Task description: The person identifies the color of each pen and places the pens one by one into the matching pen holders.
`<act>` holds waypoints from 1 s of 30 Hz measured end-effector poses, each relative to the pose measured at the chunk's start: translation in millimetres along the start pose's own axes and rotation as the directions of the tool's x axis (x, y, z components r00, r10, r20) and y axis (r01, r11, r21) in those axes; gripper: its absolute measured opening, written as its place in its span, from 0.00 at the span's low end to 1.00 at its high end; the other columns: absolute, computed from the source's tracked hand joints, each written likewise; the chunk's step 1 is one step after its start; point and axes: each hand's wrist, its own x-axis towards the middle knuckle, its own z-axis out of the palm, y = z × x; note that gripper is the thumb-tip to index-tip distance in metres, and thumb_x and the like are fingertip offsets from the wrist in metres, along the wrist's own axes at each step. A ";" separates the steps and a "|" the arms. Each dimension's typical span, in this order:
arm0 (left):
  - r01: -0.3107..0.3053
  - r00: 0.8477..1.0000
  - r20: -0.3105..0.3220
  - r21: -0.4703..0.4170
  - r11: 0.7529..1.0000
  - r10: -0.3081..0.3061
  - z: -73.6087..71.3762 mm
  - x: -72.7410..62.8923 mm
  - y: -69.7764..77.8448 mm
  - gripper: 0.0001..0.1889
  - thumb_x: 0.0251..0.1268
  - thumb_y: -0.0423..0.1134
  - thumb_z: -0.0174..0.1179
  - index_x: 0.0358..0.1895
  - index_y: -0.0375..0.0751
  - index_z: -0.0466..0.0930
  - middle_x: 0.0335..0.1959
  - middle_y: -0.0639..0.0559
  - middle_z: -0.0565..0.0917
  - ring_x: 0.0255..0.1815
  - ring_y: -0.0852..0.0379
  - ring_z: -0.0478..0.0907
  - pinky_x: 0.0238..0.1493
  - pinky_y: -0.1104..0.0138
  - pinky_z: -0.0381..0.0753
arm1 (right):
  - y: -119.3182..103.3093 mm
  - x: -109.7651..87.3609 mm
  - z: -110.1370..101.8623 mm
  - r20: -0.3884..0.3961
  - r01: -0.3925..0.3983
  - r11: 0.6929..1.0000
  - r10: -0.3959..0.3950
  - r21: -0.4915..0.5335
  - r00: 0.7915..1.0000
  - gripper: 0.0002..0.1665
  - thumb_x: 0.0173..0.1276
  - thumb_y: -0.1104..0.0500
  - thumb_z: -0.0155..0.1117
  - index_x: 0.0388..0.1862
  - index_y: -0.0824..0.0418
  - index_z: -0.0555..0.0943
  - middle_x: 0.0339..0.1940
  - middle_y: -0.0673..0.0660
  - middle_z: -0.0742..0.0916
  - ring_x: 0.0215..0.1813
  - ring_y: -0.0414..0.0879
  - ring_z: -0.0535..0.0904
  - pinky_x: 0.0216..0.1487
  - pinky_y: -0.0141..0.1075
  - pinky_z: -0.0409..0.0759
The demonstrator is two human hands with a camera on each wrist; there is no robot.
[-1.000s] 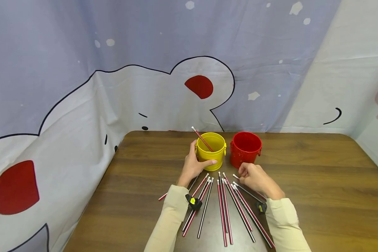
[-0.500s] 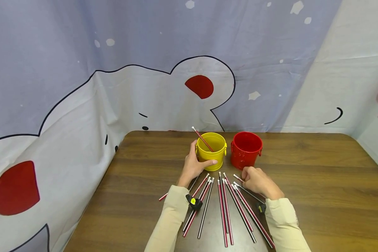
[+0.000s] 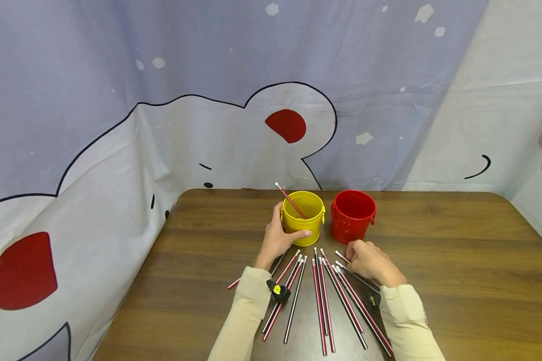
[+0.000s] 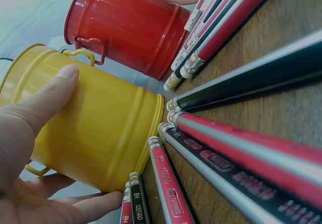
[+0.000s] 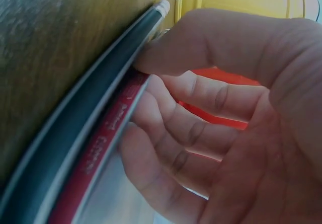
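Note:
My left hand [image 3: 276, 239] grips the yellow bucket [image 3: 301, 223], its thumb across the front wall and its fingers round the far side. One red pencil [image 3: 290, 200] leans in that bucket, eraser end up. Right of it stands the red bucket [image 3: 349, 228]. Just in front of the red bucket, my right hand [image 3: 374, 263] is low over the table. Up close in the right wrist view, its thumb and fingers pinch a red-striped pencil [image 5: 103, 148]. A black pencil [image 5: 75, 116] lies alongside.
Several red and black pencils [image 3: 323, 301] lie fanned out on the brown wooden table [image 3: 460, 260] in front of the buckets, eraser ends toward them. More pencils [image 3: 293, 301] lie by the left forearm. A printed cloth [image 3: 235, 150] hangs behind the table.
My right hand has shifted slightly right and down, its fingers now around the pencil at the right side of the fan. The left hand and both buckets stay put.

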 end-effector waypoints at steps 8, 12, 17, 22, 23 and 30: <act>-0.007 1.000 0.007 -0.022 1.000 0.007 -0.5 -0.8 0.6 0.49 0.39 0.56 0.71 0.67 0.61 0.51 0.59 0.54 0.72 0.59 0.55 0.69 0.61 0.57 0.67 | -0.3 0.5 -1.6 -0.026 0.046 0.998 -0.046 0.030 0.999 0.07 0.48 0.66 0.62 0.29 0.58 0.77 0.18 0.49 0.78 0.25 0.44 0.71 0.25 0.36 0.68; -0.002 1.000 0.010 -0.023 1.000 0.002 -0.4 -0.2 0.3 0.49 0.39 0.56 0.72 0.67 0.62 0.50 0.59 0.54 0.72 0.58 0.56 0.69 0.61 0.58 0.67 | -0.9 -0.5 -4.0 -0.053 0.081 0.994 -0.077 0.074 0.996 0.08 0.49 0.67 0.63 0.30 0.59 0.77 0.20 0.50 0.79 0.25 0.43 0.72 0.26 0.36 0.69; -0.013 1.000 0.011 -0.028 1.000 0.013 -0.9 -0.8 0.8 0.49 0.40 0.55 0.72 0.67 0.61 0.51 0.59 0.53 0.72 0.58 0.55 0.70 0.61 0.57 0.68 | -3.1 -1.6 -8.5 -0.101 0.147 0.983 -0.136 0.111 0.986 0.09 0.49 0.68 0.63 0.31 0.61 0.78 0.22 0.50 0.79 0.27 0.43 0.72 0.30 0.35 0.72; -0.015 1.000 0.011 -0.029 0.999 0.016 -1.3 -1.6 0.8 0.49 0.40 0.54 0.72 0.67 0.61 0.51 0.58 0.53 0.72 0.58 0.55 0.70 0.60 0.57 0.68 | -7.0 -4.5 -15.1 -0.178 0.227 0.968 -0.206 0.105 0.962 0.09 0.48 0.69 0.62 0.31 0.62 0.77 0.22 0.50 0.78 0.28 0.43 0.72 0.31 0.35 0.73; -0.016 1.000 0.011 -0.029 0.999 0.016 -1.3 -1.6 0.7 0.49 0.40 0.54 0.72 0.67 0.61 0.51 0.58 0.53 0.72 0.58 0.55 0.70 0.60 0.57 0.68 | -7.9 -5.2 -16.5 -0.192 0.239 0.965 -0.216 0.104 0.957 0.09 0.48 0.69 0.61 0.31 0.63 0.77 0.22 0.50 0.78 0.28 0.42 0.72 0.32 0.35 0.73; -0.010 1.000 0.010 -0.025 1.000 0.010 -1.1 -1.8 1.5 0.49 0.40 0.54 0.72 0.67 0.62 0.50 0.58 0.53 0.72 0.58 0.54 0.70 0.60 0.57 0.68 | -12.7 -9.7 -23.6 -0.285 0.274 0.955 -0.233 0.112 0.930 0.10 0.48 0.69 0.61 0.32 0.62 0.77 0.23 0.50 0.79 0.28 0.41 0.74 0.32 0.33 0.75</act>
